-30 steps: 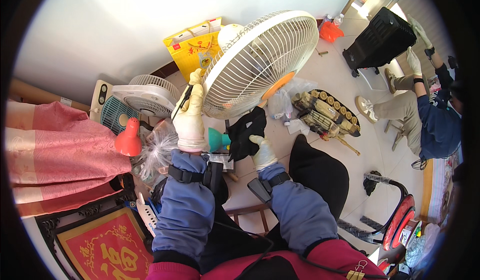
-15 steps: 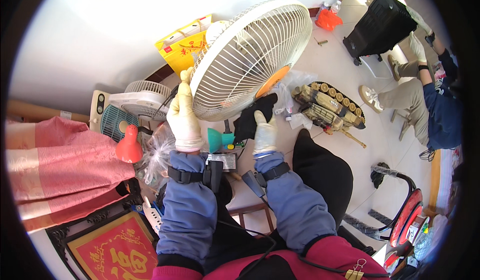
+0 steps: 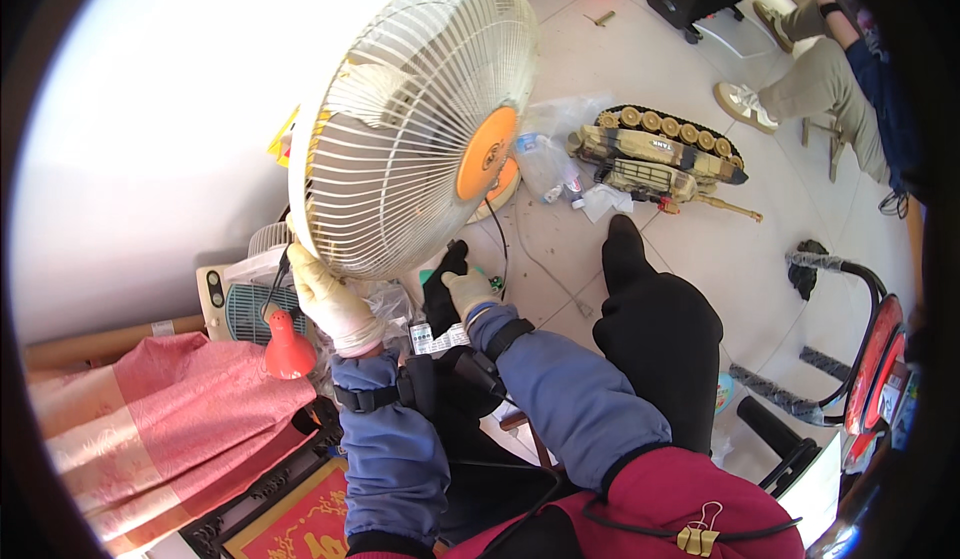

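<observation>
While steadying the big fan (image 3: 420, 149) with the gloved left fingers (image 3: 308, 271), gripped the black cloth (image 3: 438, 301) with the gloved right fingers (image 3: 459, 287). Had the left fingers bent and mostly closed on the fan's lower left rim, tips partly hidden; had the right ones closed on the bunched cloth, just below the fan's lower right edge. Could not tell cloth and grille touching from cloth and grille slightly apart.

Held the fan tilted, right in front of the body and above the floor (image 3: 640, 69). Seemed best, against that tilt, to take the load on the solid rim rather than on the thin wires. Seemed wise, too, to tuck the cloth's loose ends into the palm, for fear of snagging the grille or the black cord (image 3: 500, 244) below the fan's orange hub. Called for slow, small shifts, with room left for the red lamp (image 3: 288, 347) and teal-grilled fan (image 3: 245, 311) below left of the big fan, the clear plastic bag (image 3: 545, 167) just right, and the toy tank (image 3: 660, 151) farther right.
</observation>
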The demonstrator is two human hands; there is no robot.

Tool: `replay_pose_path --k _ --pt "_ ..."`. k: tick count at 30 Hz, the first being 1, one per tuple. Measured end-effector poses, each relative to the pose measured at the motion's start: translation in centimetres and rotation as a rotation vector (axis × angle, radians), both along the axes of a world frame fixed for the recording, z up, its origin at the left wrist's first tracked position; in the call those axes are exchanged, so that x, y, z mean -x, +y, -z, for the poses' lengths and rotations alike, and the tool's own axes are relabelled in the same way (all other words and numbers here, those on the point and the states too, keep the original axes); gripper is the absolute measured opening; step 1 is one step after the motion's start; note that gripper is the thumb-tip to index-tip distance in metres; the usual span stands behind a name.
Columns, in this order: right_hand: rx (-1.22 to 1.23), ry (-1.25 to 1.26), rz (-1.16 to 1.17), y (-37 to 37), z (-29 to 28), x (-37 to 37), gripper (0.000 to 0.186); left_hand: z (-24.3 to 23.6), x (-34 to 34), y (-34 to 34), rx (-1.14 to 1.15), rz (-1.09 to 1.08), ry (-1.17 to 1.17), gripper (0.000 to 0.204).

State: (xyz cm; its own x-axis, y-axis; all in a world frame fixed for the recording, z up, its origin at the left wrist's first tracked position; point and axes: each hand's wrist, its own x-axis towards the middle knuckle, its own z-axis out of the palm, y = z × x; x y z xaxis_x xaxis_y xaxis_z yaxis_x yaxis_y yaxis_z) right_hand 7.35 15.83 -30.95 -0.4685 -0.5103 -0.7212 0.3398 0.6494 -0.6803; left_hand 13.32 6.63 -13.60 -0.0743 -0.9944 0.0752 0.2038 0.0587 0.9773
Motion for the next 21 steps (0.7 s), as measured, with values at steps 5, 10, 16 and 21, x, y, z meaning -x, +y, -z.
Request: replay_pose_path --k 5,10,16,21 --pt "0.146 0.212 0.527 0.0 0.5 5.8 0.058 0.3 0.1 -0.2 0.019 -0.045 -0.011 0.047" --pt "0.435 0.387 0.716 -1.7 -2.2 10.4 0.065 0.0 0.4 0.1 0.030 -0.012 0.015 0.049" --pt "-0.041 0.293 0.001 -1.0 -0.9 8.8 0.066 -0.1 0.5 0.4 0.096 -0.015 -0.063 0.051" --pt "-0.097 0.081 -0.032 0.4 1.5 8.3 0.073 0.1 0.0 -0.1 0.115 -0.054 -0.110 0.054"
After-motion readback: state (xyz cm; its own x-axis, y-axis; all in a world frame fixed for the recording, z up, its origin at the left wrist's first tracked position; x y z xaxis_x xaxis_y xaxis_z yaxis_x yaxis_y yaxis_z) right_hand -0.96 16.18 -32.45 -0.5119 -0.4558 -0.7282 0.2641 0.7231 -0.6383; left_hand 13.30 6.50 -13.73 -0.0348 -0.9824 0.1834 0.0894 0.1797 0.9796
